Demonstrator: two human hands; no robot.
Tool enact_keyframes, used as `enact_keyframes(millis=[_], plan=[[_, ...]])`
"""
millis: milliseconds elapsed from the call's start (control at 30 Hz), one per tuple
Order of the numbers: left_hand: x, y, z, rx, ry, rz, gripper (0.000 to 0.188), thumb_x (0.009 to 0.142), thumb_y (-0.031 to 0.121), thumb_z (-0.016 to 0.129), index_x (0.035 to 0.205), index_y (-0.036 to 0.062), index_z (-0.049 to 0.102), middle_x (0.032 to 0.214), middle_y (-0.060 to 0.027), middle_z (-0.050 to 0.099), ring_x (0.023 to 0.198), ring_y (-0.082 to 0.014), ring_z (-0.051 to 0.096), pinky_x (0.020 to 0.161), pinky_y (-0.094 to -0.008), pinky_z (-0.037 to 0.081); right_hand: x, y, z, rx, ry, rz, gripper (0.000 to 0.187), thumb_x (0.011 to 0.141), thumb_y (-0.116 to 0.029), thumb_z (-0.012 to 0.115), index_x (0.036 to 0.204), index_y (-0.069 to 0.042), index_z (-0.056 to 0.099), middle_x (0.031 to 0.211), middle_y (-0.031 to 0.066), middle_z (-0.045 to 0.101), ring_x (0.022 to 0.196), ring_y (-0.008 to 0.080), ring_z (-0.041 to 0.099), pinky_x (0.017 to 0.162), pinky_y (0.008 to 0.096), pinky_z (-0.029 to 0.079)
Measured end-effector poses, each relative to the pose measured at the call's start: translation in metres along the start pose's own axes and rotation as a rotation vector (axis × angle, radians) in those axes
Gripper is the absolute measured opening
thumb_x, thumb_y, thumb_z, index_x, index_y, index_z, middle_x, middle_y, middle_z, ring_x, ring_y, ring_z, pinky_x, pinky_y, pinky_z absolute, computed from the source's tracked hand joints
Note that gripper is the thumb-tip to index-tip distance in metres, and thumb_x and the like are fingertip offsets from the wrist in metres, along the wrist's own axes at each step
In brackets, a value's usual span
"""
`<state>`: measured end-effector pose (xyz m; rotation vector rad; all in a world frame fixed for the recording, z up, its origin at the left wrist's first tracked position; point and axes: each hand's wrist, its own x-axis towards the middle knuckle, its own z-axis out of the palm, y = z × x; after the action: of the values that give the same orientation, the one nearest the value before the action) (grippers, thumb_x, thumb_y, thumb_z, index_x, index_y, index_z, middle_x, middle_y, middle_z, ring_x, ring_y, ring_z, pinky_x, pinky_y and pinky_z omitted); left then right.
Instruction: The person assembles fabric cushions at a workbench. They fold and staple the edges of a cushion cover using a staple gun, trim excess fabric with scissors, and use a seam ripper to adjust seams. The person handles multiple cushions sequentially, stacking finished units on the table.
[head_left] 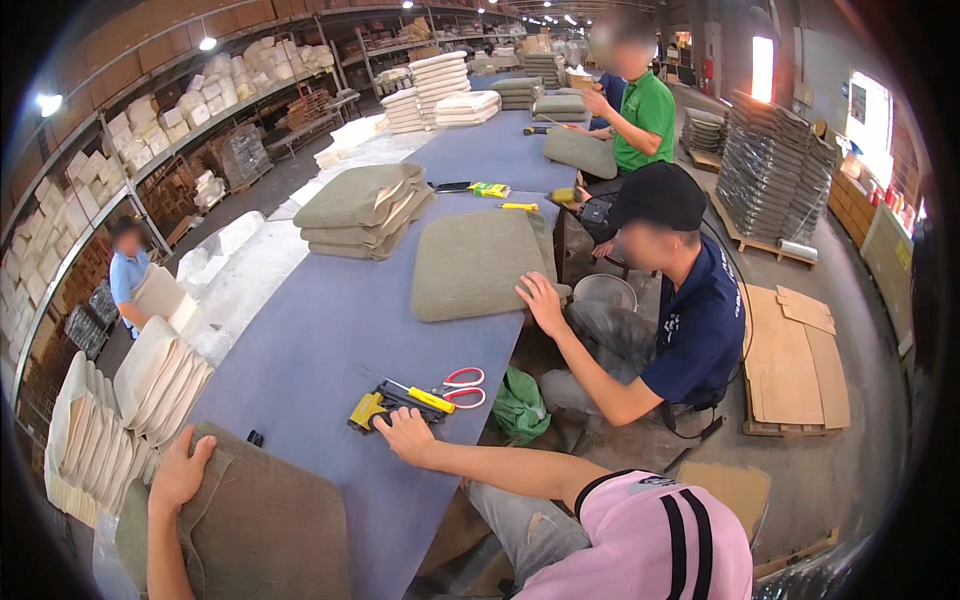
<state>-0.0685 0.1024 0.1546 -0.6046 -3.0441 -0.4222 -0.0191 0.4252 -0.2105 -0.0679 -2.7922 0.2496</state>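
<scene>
At the near left, a grey-green fabric cushion [270,520] lies on the blue-grey table [300,345]. My left hand [180,470] grips its upper left edge, with the thumb over the fabric and the other fingers partly hidden. My right arm stretches across the table, and my right hand [405,436] is closed around the dark part of a yellow-and-black hand tool [368,412]. Just beyond that hand lie red-and-white handled scissors [464,386] and a yellow-handled screwdriver-like tool [436,399]. A small black object [255,438] rests beside the cushion.
A co-worker in a dark shirt [700,310] touches another grey-green cushion [480,265]. Behind it is a cushion stack [362,205]. White pads [160,385] stand at left. A green bag [520,405] hangs by the table edge. Another co-worker in green [648,120] sits farther back.
</scene>
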Motion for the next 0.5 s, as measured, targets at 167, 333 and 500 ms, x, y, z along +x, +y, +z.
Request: enact_keyframes(millis=[167,333,500], plan=[[-0.022,0.042,-0.009,-0.048,-0.033,0.045,0.074,0.105,0.046,0.063,0.152,-0.0098,0.052,0.143,-0.0351,0.063,0.140,-0.0468,0.057,0.118,-0.0473,0.043,0.030,0.009,-0.016,0.280,-0.179,0.114,0.078,0.089,-0.012,0.072,0.159,-0.010,0.039,0.124,0.0297,0.063,0.108,0.0449,0.069,0.091,0.0562,0.059],[-0.038,0.066,0.006,0.081,-0.041,0.121,0.069,0.104,0.046,0.064,0.149,-0.0054,0.056,0.133,-0.0352,0.068,0.129,-0.0530,0.061,0.110,-0.0519,0.047,0.038,0.018,-0.119,0.844,-0.097,0.206,0.062,0.090,-0.020,0.071,0.146,-0.004,0.049,0.108,0.0253,0.074,0.095,0.0339,0.074,0.082,0.0457,0.058],[-0.052,0.086,0.009,0.078,-0.031,0.156,0.063,0.104,0.044,0.065,0.147,-0.0002,0.058,0.123,-0.0341,0.071,0.118,-0.0537,0.065,0.102,-0.0559,0.050,-0.034,-0.023,-0.216,1.289,0.065,0.120,0.056,0.088,-0.015,0.077,0.139,-0.003,0.057,0.102,0.0195,0.073,0.077,0.0211,0.067,0.070,0.0328,0.054]])
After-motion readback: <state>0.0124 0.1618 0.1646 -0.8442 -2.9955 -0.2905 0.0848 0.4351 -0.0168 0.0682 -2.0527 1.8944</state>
